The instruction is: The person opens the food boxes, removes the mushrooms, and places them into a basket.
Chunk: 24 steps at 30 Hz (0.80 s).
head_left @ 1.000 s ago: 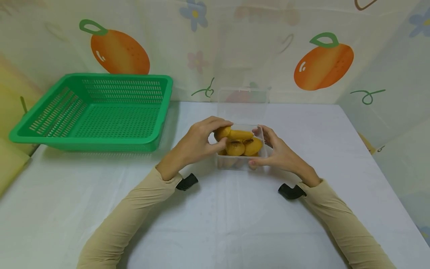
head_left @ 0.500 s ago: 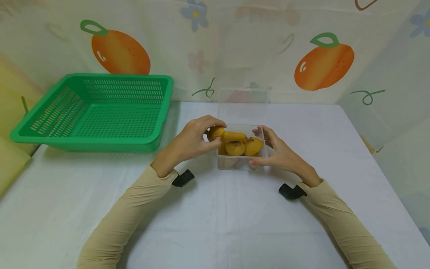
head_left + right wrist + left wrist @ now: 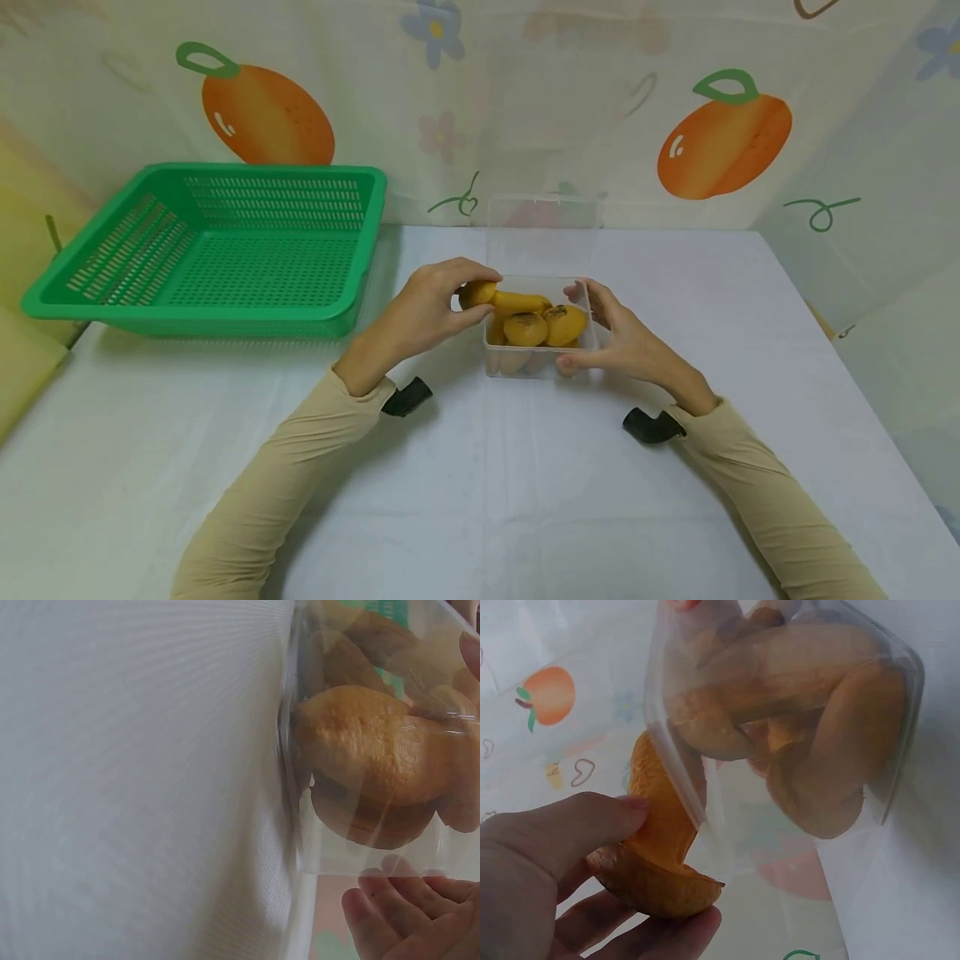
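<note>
The left hand (image 3: 429,310) grips a yellow-brown mushroom-shaped piece (image 3: 658,825) between thumb and fingers, at the left rim of a clear plastic box (image 3: 525,363) that stands near the middle of the table (image 3: 487,475) and holds several more mushroom-shaped pieces (image 3: 527,331). The right hand (image 3: 621,337) holds the box's right side, its thumb at the near wall and its fingers farther back, while the transparent lid (image 3: 542,237) stands raised at the far side. Farther left sits a green slatted basket (image 3: 187,313), well apart from the box.
</note>
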### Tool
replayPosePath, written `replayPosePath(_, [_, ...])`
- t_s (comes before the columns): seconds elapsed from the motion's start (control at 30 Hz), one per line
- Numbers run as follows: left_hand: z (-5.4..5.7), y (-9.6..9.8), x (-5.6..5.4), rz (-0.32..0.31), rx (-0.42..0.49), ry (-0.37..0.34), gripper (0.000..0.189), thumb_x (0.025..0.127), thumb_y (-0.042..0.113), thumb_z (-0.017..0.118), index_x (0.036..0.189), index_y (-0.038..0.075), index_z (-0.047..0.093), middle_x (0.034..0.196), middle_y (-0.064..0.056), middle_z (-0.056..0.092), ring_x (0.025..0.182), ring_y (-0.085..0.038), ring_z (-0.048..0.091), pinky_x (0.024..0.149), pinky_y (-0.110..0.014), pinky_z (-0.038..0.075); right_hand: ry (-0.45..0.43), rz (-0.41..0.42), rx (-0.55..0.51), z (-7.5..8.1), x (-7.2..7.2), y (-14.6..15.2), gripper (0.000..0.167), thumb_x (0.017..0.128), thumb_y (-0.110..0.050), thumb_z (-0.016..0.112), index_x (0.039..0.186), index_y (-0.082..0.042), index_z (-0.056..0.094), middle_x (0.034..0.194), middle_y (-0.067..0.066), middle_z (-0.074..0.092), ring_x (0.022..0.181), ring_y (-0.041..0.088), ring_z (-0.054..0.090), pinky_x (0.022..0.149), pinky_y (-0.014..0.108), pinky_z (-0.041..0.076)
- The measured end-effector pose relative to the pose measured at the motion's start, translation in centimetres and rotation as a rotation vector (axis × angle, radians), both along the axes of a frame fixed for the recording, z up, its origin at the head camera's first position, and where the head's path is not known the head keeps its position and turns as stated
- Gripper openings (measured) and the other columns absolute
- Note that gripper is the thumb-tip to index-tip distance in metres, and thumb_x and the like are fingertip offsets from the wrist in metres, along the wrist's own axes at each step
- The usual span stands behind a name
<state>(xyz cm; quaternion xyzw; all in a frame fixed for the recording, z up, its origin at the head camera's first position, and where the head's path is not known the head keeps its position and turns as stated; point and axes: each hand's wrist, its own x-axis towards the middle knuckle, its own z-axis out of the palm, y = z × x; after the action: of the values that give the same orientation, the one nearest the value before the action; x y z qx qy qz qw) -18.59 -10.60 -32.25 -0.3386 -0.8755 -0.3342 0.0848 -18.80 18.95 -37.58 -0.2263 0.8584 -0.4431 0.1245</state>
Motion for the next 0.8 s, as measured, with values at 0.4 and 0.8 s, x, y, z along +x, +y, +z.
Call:
replayPosePath(0.4, [1.8, -1.5, 0.2, 0.038, 0.072, 0.103, 0.029, 0.088, 0.002, 0.072, 0.116, -0.002, 0.068, 0.112, -0.014, 0.07, 0.086, -0.021, 0.061, 0.075, -0.032, 0.053, 0.0, -0.002, -0.002, 0.1, 0.1, 0.1, 0.108, 0.079, -0.028, 0.085, 0.157, -0.006, 0.014, 0.158, 0.013, 0.032, 0.151, 0.033, 0.024, 0.121, 0.056, 0.021])
replayPosePath(0.8, [3.3, -3.8, 0.4, 0.157, 0.112, 0.172, 0.031, 0.085, -0.001, 0.073, 0.116, -0.002, 0.069, 0.111, -0.015, 0.07, 0.089, -0.024, 0.062, 0.076, -0.032, 0.051, 0.0, 0.002, -0.004, -0.1, 0.0, 0.0, 0.108, 0.079, -0.029, 0.085, 0.157, -0.008, 0.013, 0.159, 0.012, 0.031, 0.152, 0.032, 0.023, 0.122, 0.055, 0.02])
